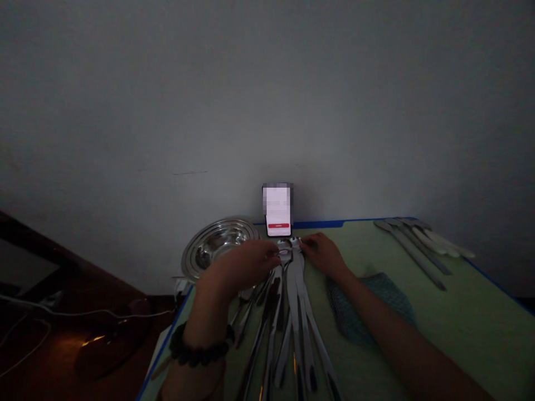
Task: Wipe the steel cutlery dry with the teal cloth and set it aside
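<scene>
A pile of several metal spoons and other cutlery (288,323) lies on the green table (460,323), handles toward me. My left hand (244,266), with a dark bead bracelet at the wrist, rests curled over the far ends of the pile. My right hand (322,253) pinches a spoon bowl (295,243) at the pile's far end. The two hands almost meet at the spoon bowls.
A shiny steel bowl (217,245) sits at the table's far left corner. A lit phone (277,210) leans on the wall behind the hands. A teal cloth (371,306) lies under my right forearm. More cutlery (418,245) lies far right. Cables lie on a dark surface at left.
</scene>
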The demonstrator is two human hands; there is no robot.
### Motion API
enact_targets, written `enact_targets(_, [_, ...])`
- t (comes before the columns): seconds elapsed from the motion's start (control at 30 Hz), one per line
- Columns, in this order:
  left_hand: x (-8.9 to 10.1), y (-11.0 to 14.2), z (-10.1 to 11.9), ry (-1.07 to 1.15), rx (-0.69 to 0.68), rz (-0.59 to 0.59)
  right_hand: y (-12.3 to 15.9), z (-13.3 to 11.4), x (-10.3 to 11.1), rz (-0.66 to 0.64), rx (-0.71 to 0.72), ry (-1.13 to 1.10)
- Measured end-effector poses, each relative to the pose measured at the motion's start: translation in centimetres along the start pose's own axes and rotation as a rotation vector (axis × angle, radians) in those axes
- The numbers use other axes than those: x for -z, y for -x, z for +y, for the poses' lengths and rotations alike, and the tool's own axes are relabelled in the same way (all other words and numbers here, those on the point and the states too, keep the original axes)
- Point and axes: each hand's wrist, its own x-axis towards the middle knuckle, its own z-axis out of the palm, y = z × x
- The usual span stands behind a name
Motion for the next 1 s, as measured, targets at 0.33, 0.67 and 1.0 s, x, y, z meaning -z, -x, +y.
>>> enact_targets(0.33, [-2.3,-3.2,-0.5,-0.066,-0.021,-0.077,0.0,0.0,1.1,-0.061,-0.109,-0.015])
enact_targets(0.67, [-3.3,-4.2,0.2,-0.097,-0.020,-0.127,0.1,-0.1,2.3,-0.131,-0.110,0.026])
enact_targets(1.0, [-3.7,-4.6,0.4,-0.088,-0.055,-0.104,0.6,-1.0,2.6,0.015,-0.020,0.030])
